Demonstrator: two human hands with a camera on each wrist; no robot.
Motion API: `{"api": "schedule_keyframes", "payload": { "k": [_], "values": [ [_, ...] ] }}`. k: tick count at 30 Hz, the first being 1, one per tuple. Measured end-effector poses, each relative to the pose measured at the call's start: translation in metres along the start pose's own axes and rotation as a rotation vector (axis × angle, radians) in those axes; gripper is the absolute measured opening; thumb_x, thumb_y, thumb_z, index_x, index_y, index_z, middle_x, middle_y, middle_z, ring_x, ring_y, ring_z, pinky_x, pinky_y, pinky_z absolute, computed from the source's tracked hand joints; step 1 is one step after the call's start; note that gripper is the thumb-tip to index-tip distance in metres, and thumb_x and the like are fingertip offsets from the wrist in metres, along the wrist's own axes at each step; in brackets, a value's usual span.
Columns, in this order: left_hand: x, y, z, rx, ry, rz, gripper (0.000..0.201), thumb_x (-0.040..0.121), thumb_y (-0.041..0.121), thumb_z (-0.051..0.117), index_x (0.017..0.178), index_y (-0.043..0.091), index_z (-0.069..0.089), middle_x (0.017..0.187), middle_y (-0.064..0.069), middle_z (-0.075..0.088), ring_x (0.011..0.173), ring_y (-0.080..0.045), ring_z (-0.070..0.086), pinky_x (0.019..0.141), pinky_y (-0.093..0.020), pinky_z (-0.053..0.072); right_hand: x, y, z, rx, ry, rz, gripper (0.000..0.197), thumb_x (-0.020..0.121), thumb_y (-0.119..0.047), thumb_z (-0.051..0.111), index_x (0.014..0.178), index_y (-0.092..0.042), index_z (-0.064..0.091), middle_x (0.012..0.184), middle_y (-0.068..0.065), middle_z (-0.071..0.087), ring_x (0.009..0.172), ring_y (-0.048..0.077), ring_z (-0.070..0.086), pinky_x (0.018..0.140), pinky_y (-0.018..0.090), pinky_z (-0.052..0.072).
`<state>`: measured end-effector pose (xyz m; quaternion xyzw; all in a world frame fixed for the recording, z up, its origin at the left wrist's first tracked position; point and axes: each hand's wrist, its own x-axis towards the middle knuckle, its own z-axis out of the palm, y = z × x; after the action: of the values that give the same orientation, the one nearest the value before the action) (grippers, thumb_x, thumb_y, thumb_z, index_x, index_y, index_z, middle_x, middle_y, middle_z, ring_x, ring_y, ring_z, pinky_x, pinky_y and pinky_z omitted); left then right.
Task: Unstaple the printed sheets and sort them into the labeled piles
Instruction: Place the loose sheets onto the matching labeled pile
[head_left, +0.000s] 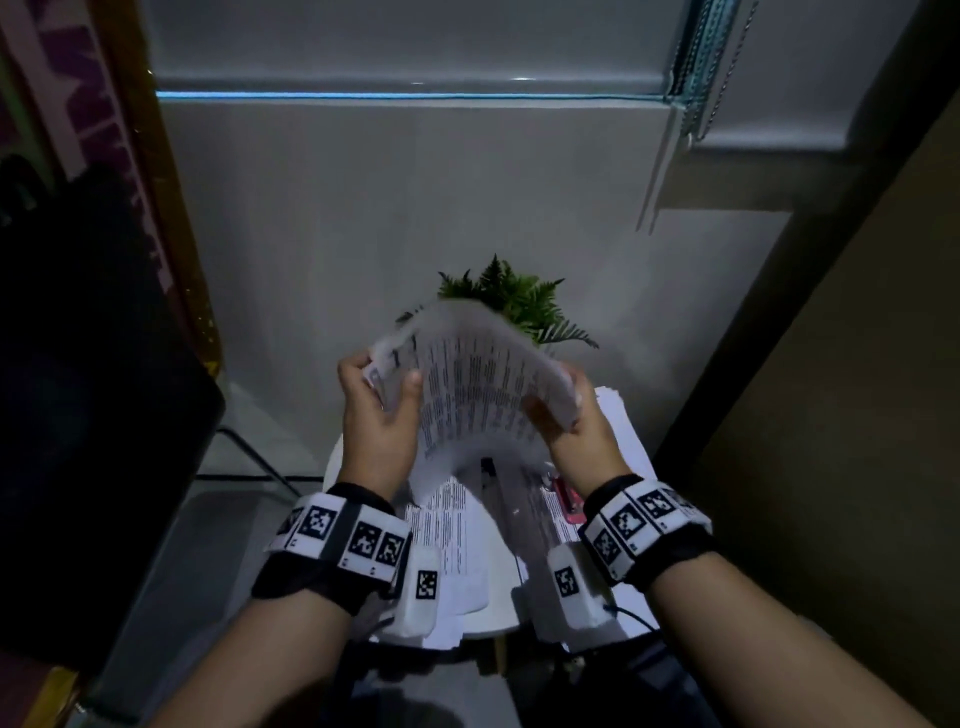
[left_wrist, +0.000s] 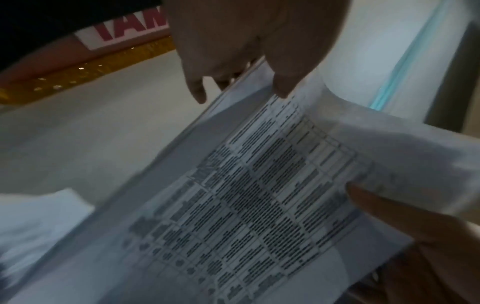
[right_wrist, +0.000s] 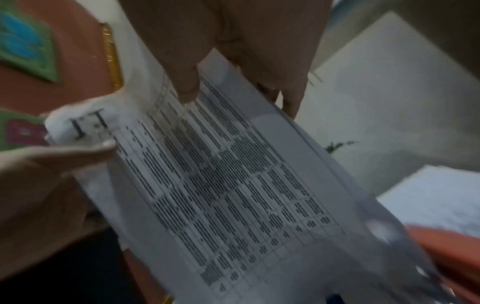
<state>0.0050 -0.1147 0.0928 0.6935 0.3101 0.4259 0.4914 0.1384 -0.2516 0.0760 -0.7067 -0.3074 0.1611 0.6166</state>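
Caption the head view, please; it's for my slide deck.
Both hands, left and right, grip a bowed printed sheet above the paper-strewn table.

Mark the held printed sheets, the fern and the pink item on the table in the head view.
printed sheets (head_left: 478, 384), head view, on the printed middle of the bent top page.
fern (head_left: 511, 293), head view, on the green fronds behind the sheets.
pink item (head_left: 567, 500), head view, on its visible strip beside the right wrist.
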Motion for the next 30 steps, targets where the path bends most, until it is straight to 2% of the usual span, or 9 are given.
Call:
{"api": "schedule_keyframes", "payload": {
  "k": [3, 9, 13, 16, 18, 21, 23, 26, 30],
  "values": [
    [0.000, -0.021, 0.008, -0.018, 0.029, -0.208, 0.046, 0.091, 0.013, 0.060, 0.126, 0.007, 0.031, 0.110, -0.004, 0.052, 0.098, -0.018, 0.054, 0.069, -0.008, 0.042, 0.002, 0.011, 0.007, 0.064, 0.149, 0.090, 0.024, 0.087, -0.029, 0.065, 0.108, -0.028, 0.053, 0.100, -0.008, 0.063, 0.096, 0.016, 0.062, 0.083, 0.032, 0.054],
    [0.011, -0.026, 0.002, -0.117, 0.089, -0.128, 0.044, 0.090, 0.020, 0.062, 0.122, 0.019, 0.032, 0.121, -0.002, 0.054, 0.107, -0.014, 0.055, 0.088, -0.027, 0.045, 0.018, -0.003, 0.005, 0.046, 0.169, 0.060, 0.023, 0.094, -0.022, 0.054, 0.117, -0.024, 0.050, 0.095, -0.011, 0.061, 0.091, 0.006, 0.057, 0.077, 0.019, 0.046],
    [0.004, -0.043, 0.010, 0.041, -0.072, -0.371, 0.046, 0.094, 0.014, 0.053, 0.134, 0.007, 0.031, 0.109, -0.002, 0.057, 0.103, -0.021, 0.052, 0.080, -0.027, 0.042, 0.017, 0.006, 0.009, -0.076, 0.057, 0.214, 0.033, 0.097, -0.029, 0.049, 0.127, -0.023, 0.037, 0.110, 0.005, 0.059, 0.102, 0.024, 0.058, 0.090, 0.037, 0.048],
    [0.012, -0.046, 0.005, 0.167, -0.054, -0.240, 0.033, 0.096, 0.015, 0.049, 0.128, 0.008, 0.042, 0.122, -0.011, 0.056, 0.111, -0.026, 0.054, 0.087, -0.027, 0.041, 0.026, -0.006, -0.002, -0.112, 0.244, 0.052, 0.050, 0.089, -0.021, 0.062, 0.129, -0.016, 0.033, 0.123, 0.007, 0.050, 0.118, 0.022, 0.050, 0.092, 0.028, 0.043],
    [0.024, -0.035, -0.003, 0.289, -0.047, -0.078, 0.018, 0.094, 0.008, 0.048, 0.111, 0.007, 0.046, 0.115, -0.016, 0.056, 0.099, -0.023, 0.053, 0.074, -0.020, 0.034, 0.033, -0.022, -0.016, -0.269, 0.358, -0.131, 0.080, 0.080, -0.019, 0.072, 0.143, -0.016, 0.023, 0.143, 0.008, 0.033, 0.133, 0.017, 0.033, 0.106, 0.024, 0.028],
    [0.038, -0.008, -0.013, 0.539, -0.222, 0.188, 0.019, 0.088, -0.001, 0.047, 0.106, 0.005, 0.047, 0.107, -0.015, 0.052, 0.096, -0.024, 0.048, 0.073, -0.026, 0.030, 0.041, -0.043, -0.022, -0.642, 0.172, -0.344, 0.098, 0.075, -0.026, 0.076, 0.150, -0.020, 0.013, 0.155, 0.005, 0.018, 0.144, 0.021, 0.014, 0.117, 0.039, 0.010],
    [0.041, 0.004, -0.013, 0.684, -0.367, 0.324, 0.022, 0.088, 0.001, 0.047, 0.110, 0.006, 0.047, 0.108, -0.014, 0.052, 0.102, -0.028, 0.047, 0.080, -0.032, 0.033, 0.044, -0.048, -0.016, -0.775, -0.041, -0.302, 0.086, 0.079, -0.026, 0.072, 0.148, -0.022, 0.021, 0.152, 0.004, 0.029, 0.141, 0.022, 0.022, 0.116, 0.044, 0.007],
    [0.036, 0.006, -0.011, 0.678, -0.434, 0.346, 0.025, 0.091, 0.011, 0.052, 0.116, 0.011, 0.045, 0.108, -0.003, 0.049, 0.108, -0.026, 0.047, 0.087, -0.035, 0.034, 0.044, -0.041, -0.012, -0.419, -0.073, -0.104, 0.039, 0.087, -0.014, 0.064, 0.125, -0.012, 0.055, 0.113, 0.007, 0.062, 0.107, 0.024, 0.057, 0.098, 0.035, 0.044],
    [0.031, -0.023, -0.038, 0.759, -0.108, 0.130, 0.054, 0.083, 0.025, 0.066, 0.131, 0.021, 0.040, 0.134, -0.003, 0.042, 0.131, -0.024, 0.033, 0.114, -0.054, 0.012, 0.035, -0.016, -0.028, -0.153, -0.017, 0.080, 0.020, 0.084, -0.018, 0.068, 0.104, -0.020, 0.063, 0.092, -0.009, 0.065, 0.083, 0.006, 0.061, 0.077, 0.017, 0.050]
  ]
}}
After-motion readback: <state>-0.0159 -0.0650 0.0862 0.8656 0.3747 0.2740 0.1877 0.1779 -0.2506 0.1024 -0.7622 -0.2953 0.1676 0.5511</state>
